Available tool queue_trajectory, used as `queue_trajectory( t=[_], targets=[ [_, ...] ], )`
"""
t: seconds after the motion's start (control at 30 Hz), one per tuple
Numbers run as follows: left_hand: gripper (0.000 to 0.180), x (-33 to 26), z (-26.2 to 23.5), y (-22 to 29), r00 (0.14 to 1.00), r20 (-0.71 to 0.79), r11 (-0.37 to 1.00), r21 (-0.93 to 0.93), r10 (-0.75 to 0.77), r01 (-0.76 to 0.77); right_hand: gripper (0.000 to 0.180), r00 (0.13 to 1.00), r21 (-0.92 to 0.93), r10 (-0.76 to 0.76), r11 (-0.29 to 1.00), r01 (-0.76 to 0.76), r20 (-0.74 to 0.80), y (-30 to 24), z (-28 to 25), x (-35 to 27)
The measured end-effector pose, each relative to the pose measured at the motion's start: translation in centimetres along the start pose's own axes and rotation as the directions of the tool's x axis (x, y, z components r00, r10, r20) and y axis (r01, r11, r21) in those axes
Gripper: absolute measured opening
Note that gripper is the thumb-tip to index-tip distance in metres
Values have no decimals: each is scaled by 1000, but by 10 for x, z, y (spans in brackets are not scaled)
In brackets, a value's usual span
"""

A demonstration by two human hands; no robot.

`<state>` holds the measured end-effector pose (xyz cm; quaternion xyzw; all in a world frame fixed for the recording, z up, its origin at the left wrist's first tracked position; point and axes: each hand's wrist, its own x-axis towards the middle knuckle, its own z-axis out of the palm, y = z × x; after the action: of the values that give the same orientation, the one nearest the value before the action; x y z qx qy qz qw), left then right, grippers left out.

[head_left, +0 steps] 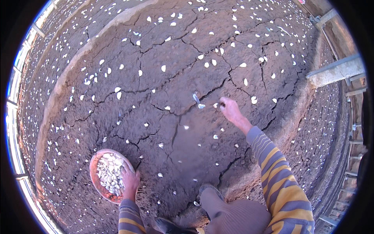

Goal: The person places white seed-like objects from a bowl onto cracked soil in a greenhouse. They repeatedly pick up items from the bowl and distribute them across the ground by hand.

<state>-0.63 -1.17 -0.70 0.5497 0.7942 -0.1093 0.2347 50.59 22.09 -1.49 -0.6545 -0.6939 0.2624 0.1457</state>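
Observation:
My left hand (130, 181) grips the rim of a round reddish bowl (95, 180) filled with pale garlic cloves (109, 173), held low at the lower left. My right hand (230, 110) reaches out over the cracked dark soil bed (175, 148), its fingers pinched on a small clove at the soil surface. Several white cloves (201, 105) lie stuck in the soil close to that hand, and many more dot the bed all around. Both sleeves are striped yellow and purple.
A raised earth ridge (74, 70) borders the bed at the left, with another planted bed beyond it. A pale plank (335, 72) and wooden frames stand at the right. My shoes (210, 191) rest on the soil at the bottom.

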Motion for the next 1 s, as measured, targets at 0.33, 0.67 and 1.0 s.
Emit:
queue_trajectory(
  t=[0.33, 0.67, 1.0],
  targets=[
    [96, -1, -4, 1, 999, 34, 999, -10, -34, 35, 16, 977, -328, -171, 923, 203, 126, -45, 31, -4],
    [95, -1, -7, 12, 996, 49, 991, -109, -78, 83, 14, 968, -465, -207, 850, 250, 143, -43, 56, -3],
    [94, -2, -6, 2, 995, 58, 989, -115, -86, 92, 29, 899, -505, 248, 758, -413, -362, 70, -33, -18]
  ],
)
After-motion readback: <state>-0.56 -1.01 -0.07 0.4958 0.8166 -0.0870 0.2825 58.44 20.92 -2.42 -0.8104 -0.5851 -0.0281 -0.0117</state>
